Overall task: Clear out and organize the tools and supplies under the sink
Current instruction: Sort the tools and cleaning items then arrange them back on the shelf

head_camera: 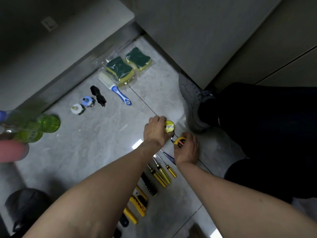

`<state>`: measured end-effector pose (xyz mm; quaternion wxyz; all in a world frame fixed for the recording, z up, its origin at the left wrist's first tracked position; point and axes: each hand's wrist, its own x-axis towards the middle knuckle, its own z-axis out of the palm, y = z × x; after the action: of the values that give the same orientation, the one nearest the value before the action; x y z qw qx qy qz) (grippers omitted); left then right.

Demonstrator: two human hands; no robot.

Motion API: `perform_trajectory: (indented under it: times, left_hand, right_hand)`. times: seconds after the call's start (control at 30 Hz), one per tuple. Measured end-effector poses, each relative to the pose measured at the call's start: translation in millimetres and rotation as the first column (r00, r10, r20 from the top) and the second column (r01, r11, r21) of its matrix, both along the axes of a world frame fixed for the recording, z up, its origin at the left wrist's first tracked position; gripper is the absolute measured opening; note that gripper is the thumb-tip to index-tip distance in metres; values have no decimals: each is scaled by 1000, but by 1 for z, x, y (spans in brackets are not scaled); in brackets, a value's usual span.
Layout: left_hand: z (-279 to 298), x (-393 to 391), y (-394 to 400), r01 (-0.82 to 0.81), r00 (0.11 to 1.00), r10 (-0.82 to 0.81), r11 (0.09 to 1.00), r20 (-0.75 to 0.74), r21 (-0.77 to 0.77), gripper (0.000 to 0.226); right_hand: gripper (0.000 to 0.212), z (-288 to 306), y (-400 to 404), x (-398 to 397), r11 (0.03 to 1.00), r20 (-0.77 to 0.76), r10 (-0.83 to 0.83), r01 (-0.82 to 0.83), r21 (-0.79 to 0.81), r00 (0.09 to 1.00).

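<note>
Sorting well along: tools and supplies laid out in rows on the floor tiles.

Packed sponges, brush and small bottles lie along the cabinet base; screwdrivers and yellow utility knives sit near my arms. My left hand grips a yellow tape roll on the floor, fingers curled over it. My right hand grasps a yellow tape measure just beside it. I judge these two are left to place.
</note>
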<state>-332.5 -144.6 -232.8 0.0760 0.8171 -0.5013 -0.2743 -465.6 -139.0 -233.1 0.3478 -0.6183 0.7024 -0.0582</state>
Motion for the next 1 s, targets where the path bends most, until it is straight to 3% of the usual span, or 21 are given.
perform_trajectory:
  times: [0.2, 0.3, 0.47, 0.67, 0.8, 0.9, 1.0]
  left_hand:
    - [35, 32, 35, -102, 991, 101, 995, -89, -8, 32]
    - [54, 54, 69, -166, 984, 169, 984, -51, 65, 20]
    - [87, 87, 130, -271, 963, 266, 951, 52, 152, 23]
    - [141, 122, 163, -390, 920, 379, 908, 96, 154, 23]
    - [192, 141, 145, -436, 899, 427, 894, 99, 103, 22]
    - [240, 158, 116, -401, 912, 395, 915, 111, 39, 22]
    - [284, 178, 87, -396, 913, 396, 918, 96, -22, 21]
  right_hand:
    - [49, 19, -1, 9, 997, 36, 60, -58, -59, 998]
    - [40, 34, -2, 19, 988, 110, 143, -135, -78, 984]
    - [30, 61, -6, 42, 946, 177, 317, -325, 17, 932]
    - [23, 120, -35, 101, 747, 135, 647, -660, 86, 750]
    - [16, 183, -69, 150, 524, 63, 845, -847, 91, 530]
    - [17, 238, -92, 180, 414, -38, 910, -909, 41, 412]
    - [18, 280, -114, 201, 378, -111, 919, -926, -16, 377]
